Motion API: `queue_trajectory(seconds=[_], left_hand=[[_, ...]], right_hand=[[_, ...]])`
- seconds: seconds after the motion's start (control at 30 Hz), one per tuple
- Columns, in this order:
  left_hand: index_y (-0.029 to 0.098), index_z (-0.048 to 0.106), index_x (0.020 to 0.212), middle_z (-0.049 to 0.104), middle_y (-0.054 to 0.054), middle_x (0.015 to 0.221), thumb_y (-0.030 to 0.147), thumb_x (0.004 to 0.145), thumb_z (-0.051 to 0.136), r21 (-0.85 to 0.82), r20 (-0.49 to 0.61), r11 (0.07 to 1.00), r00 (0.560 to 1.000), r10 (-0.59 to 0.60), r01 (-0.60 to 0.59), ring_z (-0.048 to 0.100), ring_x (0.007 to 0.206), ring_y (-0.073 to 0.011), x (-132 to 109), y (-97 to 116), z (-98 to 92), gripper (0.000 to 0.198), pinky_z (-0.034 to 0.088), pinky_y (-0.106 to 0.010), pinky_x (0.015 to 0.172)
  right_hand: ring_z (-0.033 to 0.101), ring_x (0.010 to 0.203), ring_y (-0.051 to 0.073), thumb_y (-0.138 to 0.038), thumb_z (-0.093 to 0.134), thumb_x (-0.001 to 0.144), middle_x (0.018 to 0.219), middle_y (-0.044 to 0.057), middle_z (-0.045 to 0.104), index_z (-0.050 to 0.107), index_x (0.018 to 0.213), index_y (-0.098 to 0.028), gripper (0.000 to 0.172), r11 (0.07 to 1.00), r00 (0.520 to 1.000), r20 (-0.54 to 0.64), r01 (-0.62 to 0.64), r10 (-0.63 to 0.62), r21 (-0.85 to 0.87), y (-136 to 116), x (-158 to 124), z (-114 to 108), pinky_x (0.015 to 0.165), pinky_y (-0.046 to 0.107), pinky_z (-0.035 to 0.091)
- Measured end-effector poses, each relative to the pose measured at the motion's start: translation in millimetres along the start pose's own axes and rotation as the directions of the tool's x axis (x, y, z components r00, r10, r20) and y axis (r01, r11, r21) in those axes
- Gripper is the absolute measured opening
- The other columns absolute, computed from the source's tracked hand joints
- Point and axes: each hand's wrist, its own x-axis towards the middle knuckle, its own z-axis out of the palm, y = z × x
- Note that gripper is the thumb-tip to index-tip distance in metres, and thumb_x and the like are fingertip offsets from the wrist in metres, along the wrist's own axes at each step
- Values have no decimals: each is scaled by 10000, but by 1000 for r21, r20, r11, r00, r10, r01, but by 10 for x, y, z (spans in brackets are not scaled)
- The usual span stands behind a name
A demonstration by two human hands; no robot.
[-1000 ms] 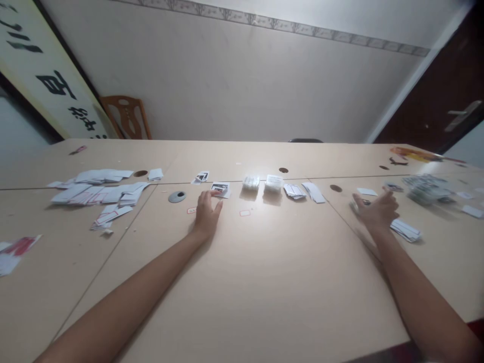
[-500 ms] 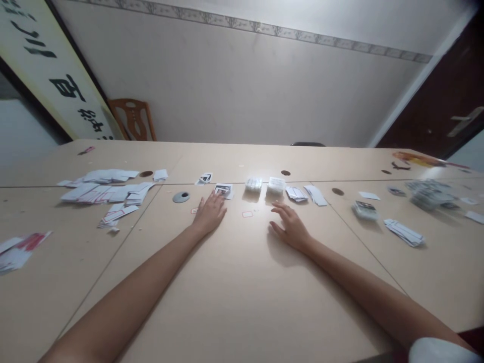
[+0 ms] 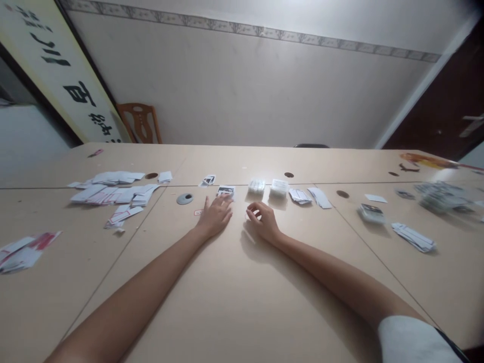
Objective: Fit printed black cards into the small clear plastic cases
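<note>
Under the right hand lies a small card with a red edge, flat on the table; the curled fingers close on it in a narrow pinch, and whether it is lifted off the wood cannot be told. Just left of it the left hand rests palm down with fingers spread, holding nothing, its fingertips touching a printed stack. Beside that wrist sit a second red-edged card and a grey cap. Beyond the hands, in a row along the table seam, stand two clear packs, then fanned white cards. A loose photo card lies past the seam. Far left spreads a white card heap, with more cards at the table edge. To the right lie another stack, a fanned bundle and a blurred pile. A wooden chair stands by the wall.
</note>
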Motion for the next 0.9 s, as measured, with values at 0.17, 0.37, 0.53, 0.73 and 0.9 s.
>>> queue_trajectory(seconds=[0.17, 0.37, 0.53, 0.73, 0.9], left_hand=[[198, 430, 1497, 286, -181, 1623, 414, 964, 445, -7, 48, 999, 998, -46, 47, 189, 1525, -364, 38, -62, 48, 576, 95, -749, 1135], [237, 399, 1517, 384, -153, 1585, 351, 985, 400, -29, 50, 1000, 999, -2, 4, 274, 1502, -337, 38, -98, 77, 544, 76, -747, 1138], [188, 484, 1455, 480, -158, 1517, 261, 970, 393, -36, -14, 990, 990, 138, -139, 375, 1456, -295, -7, 17, -5, 499, 104, -660, 1200], [220, 597, 1344, 641, -111, 1361, 216, 982, 395, -69, -148, 907, 904, 402, -415, 543, 1332, -236, -82, 193, -53, 414, 134, -547, 1239], [194, 593, 1349, 629, -124, 1375, 210, 976, 416, -54, -227, 930, 911, 343, -363, 524, 1348, -270, -82, 208, -21, 413, 172, -576, 1217]], right_hand=[[650, 739, 185, -266, 567, 832, 845, 45, 657, 601, 779, -214, 82, 994, 997, -4, -80, 80, 80, 37, 65, 6, 649, 324, 558], [676, 710, 190, -342, 615, 825, 836, 37, 658, 607, 785, -209, 139, 946, 978, 2, -203, 210, 254, 140, 67, -8, 616, 334, 592], [690, 750, 196, -430, 646, 797, 883, 46, 660, 587, 863, -209, 239, 877, 949, -15, -285, 315, 387, 249, 109, 3, 543, 299, 588], [692, 685, 186, -434, 675, 762, 769, -5, 679, 533, 996, -229, 341, 810, 931, 24, -330, 365, 485, 247, 126, -26, 592, 321, 590], [597, 529, 153, -267, 643, 697, 582, -54, 615, 562, 918, -219, 240, 840, 933, -2, -322, 359, 438, 219, 110, -53, 489, 250, 472]])
